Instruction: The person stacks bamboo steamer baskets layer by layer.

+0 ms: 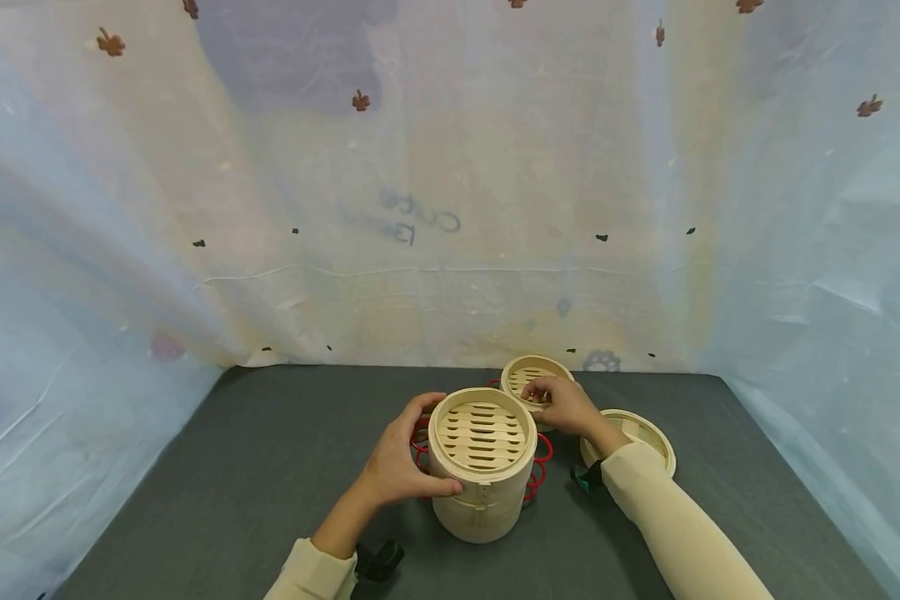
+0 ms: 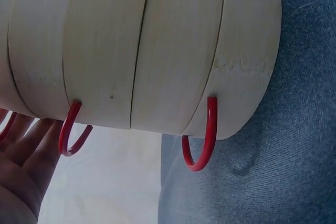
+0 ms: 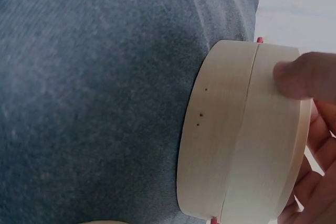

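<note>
A tall stack of bamboo steamer baskets [image 1: 482,507] with red ring handles stands near the middle of the dark table. My left hand [image 1: 397,467] grips it near the top, thumb on the front wall and fingers round the left side. The left wrist view shows its layered walls, red rings [image 2: 210,135] and fingers [image 2: 39,156] behind them. Behind the stack and to its right is a smaller bamboo steamer [image 1: 516,365] with a slatted base. My right hand [image 1: 566,408] pinches its rim, the thumb [image 3: 291,80] outside the wall and the other fingers over the edge.
A shallow round bamboo piece [image 1: 651,432] lies on the table at the right, partly under my right forearm. The dark cloth-covered table [image 1: 285,467] ends at a pale hanging sheet [image 1: 450,250] at the back, with similar sheeting on both sides.
</note>
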`<control>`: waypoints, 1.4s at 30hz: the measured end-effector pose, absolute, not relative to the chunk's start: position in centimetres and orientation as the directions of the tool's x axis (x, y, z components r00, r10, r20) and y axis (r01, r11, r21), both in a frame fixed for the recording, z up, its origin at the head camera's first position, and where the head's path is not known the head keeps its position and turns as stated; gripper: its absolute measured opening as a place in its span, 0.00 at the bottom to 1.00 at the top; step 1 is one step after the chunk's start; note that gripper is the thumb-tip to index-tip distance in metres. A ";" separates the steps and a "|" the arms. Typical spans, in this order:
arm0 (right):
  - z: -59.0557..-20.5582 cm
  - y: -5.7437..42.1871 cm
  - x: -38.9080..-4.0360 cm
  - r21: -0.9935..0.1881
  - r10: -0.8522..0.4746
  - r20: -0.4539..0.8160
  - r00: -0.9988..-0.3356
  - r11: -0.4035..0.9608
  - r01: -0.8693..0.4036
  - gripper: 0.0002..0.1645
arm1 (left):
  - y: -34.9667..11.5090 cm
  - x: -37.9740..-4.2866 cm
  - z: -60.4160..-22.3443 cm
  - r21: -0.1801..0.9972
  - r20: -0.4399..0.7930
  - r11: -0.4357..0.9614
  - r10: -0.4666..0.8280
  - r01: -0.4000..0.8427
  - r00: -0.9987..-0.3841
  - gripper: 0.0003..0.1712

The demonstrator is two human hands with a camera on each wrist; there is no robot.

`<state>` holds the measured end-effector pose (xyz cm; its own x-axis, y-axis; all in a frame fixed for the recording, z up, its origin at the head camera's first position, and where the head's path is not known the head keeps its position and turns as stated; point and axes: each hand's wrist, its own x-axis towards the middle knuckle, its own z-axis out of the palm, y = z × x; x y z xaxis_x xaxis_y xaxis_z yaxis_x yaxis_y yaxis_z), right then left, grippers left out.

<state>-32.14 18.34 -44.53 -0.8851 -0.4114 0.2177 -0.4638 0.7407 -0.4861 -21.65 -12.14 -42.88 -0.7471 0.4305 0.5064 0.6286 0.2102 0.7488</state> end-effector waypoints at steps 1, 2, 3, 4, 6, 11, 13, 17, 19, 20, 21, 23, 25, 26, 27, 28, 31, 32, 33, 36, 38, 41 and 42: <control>-44.5 18.3 -32.1 -0.484 -0.413 0.221 -0.884 0.740 -0.467 0.13 | -12.1 -21.7 -42.8 0.749 0.504 0.214 0.431 0.627 -0.749 0.60; -44.4 18.3 -32.1 -0.481 -0.414 0.224 -0.882 0.740 -0.470 0.13 | -12.2 -21.7 -42.9 0.750 0.501 0.218 0.432 0.625 -0.751 0.60; -44.3 18.3 -32.0 -0.478 -0.416 0.227 -0.880 0.740 -0.473 0.13 | -12.2 -21.7 -42.8 0.751 0.497 0.220 0.432 0.622 -0.753 0.60; -44.3 18.3 -32.0 -0.474 -0.417 0.230 -0.879 0.741 -0.475 0.13 | -12.2 -21.7 -42.9 0.755 0.493 0.220 0.432 0.618 -0.755 0.60; -44.2 18.3 -31.9 -0.466 -0.417 0.231 -0.879 0.745 -0.477 0.13 | -12.2 -21.6 -42.7 0.757 0.491 0.218 0.432 0.616 -0.756 0.60; -44.2 18.5 -31.9 -0.444 -0.414 0.239 -0.879 0.758 -0.477 0.13 | -12.2 -21.5 -42.6 0.783 0.462 0.214 0.427 0.584 -0.777 0.60; -44.2 18.5 -31.9 -0.444 -0.408 0.242 -0.880 0.760 -0.474 0.13 | -12.2 -21.5 -42.7 0.786 0.456 0.218 0.426 0.578 -0.781 0.60; -43.9 18.6 -31.7 -0.452 -0.396 0.246 -0.885 0.761 -0.466 0.14 | -12.3 -21.5 -42.7 0.777 0.464 0.220 0.432 0.589 -0.774 0.60; -43.7 18.6 -31.6 -0.448 -0.390 0.249 -0.886 0.765 -0.463 0.14 | -12.3 -21.5 -42.6 0.775 0.466 0.220 0.434 0.592 -0.771 0.60; -43.7 18.6 -31.6 -0.443 -0.390 0.251 -0.886 0.767 -0.463 0.14 | -12.3 -21.5 -42.6 0.775 0.466 0.221 0.435 0.593 -0.771 0.60; -43.6 18.6 -31.6 -0.438 -0.390 0.253 -0.885 0.770 -0.464 0.14 | -12.3 -21.5 -42.6 0.775 0.466 0.219 0.436 0.593 -0.770 0.60; -43.5 18.7 -31.4 -0.437 -0.386 0.249 -0.888 0.774 -0.459 0.14 | -12.3 -21.6 -42.7 0.777 0.465 0.216 0.437 0.591 -0.770 0.60; -43.4 18.7 -31.3 -0.443 -0.383 0.243 -0.891 0.774 -0.453 0.14 | -12.3 -21.6 -42.7 0.775 0.467 0.214 0.439 0.594 -0.768 0.60; -43.3 18.7 -31.2 -0.451 -0.380 0.239 -0.894 0.772 -0.448 0.14 | -12.3 -21.6 -42.7 0.775 0.468 0.214 0.439 0.595 -0.767 0.60; -43.2 18.8 -31.2 -0.459 -0.376 0.234 -0.897 0.770 -0.443 0.14 | -12.4 -21.7 -42.8 0.773 0.471 0.212 0.439 0.598 -0.765 0.60; -43.1 18.8 -31.1 -0.469 -0.373 0.230 -0.899 0.767 -0.438 0.15 | -12.4 -21.7 -42.9 0.772 0.472 0.213 0.439 0.599 -0.765 0.60; -42.9 18.8 -30.9 -0.486 -0.366 0.215 -0.905 0.764 -0.424 0.17 | -12.4 -21.7 -43.0 0.766 0.479 0.214 0.440 0.606 -0.760 0.60; -42.8 18.9 -30.9 -0.483 -0.367 0.213 -0.906 0.766 -0.424 0.18 | -12.4 -21.7 -43.0 0.764 0.482 0.213 0.440 0.609 -0.758 0.60; -42.8 18.9 -30.9 -0.478 -0.369 0.211 -0.905 0.768 -0.425 0.18 | -12.4 -21.7 -43.0 0.761 0.486 0.213 0.440 0.613 -0.755 0.60; -42.7 18.8 -31.0 -0.486 -0.377 0.208 -0.902 0.761 -0.430 0.21 | -12.4 -21.8 -43.1 0.757 0.490 0.214 0.440 0.618 -0.753 0.60; -42.6 18.8 -31.0 -0.489 -0.387 0.221 -0.895 0.750 -0.445 0.23 | -12.3 -21.7 -43.0 0.762 0.486 0.213 0.437 0.612 -0.757 0.60; -42.4 18.9 -31.0 -0.486 -0.406 0.248 -0.880 0.734 -0.475 0.24 | -12.3 -21.7 -42.9 0.772 0.472 0.218 0.433 0.598 -0.768 0.60; -42.3 19.0 -30.9 -0.478 -0.408 0.258 -0.876 0.734 -0.482 0.25 | -12.3 -21.7 -42.9 0.772 0.470 0.220 0.433 0.596 -0.769 0.60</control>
